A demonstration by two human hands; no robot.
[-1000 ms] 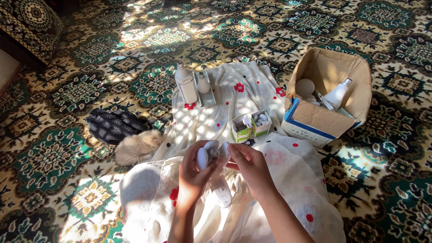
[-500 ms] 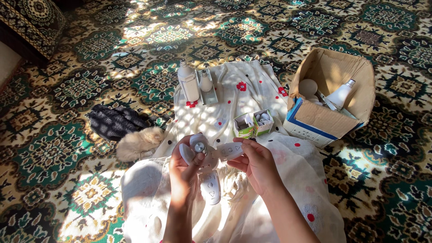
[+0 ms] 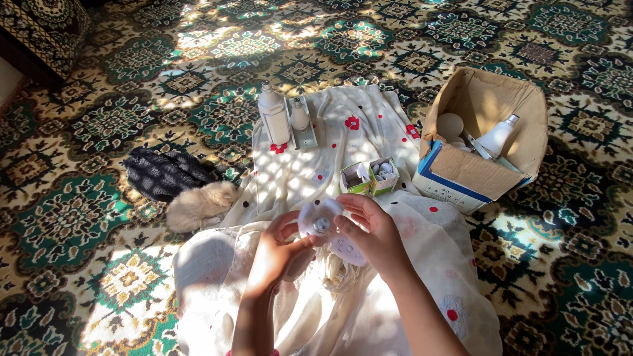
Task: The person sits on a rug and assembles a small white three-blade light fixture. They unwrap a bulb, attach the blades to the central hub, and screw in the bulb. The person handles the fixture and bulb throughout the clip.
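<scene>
White bulb (image 3: 321, 221) now sits lower centre, my hands closer together; left hand (image 3: 273, 254) and right hand (image 3: 372, 234) both grip it.

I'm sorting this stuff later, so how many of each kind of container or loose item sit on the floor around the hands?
White bottles standing on the cloth: 2
Large cardboard box: 1
Small open green carton: 1
Dark patterned fabric item: 1
Pale fluffy item: 1
Total: 6
The left hand and right hand hold a round white part.
</scene>
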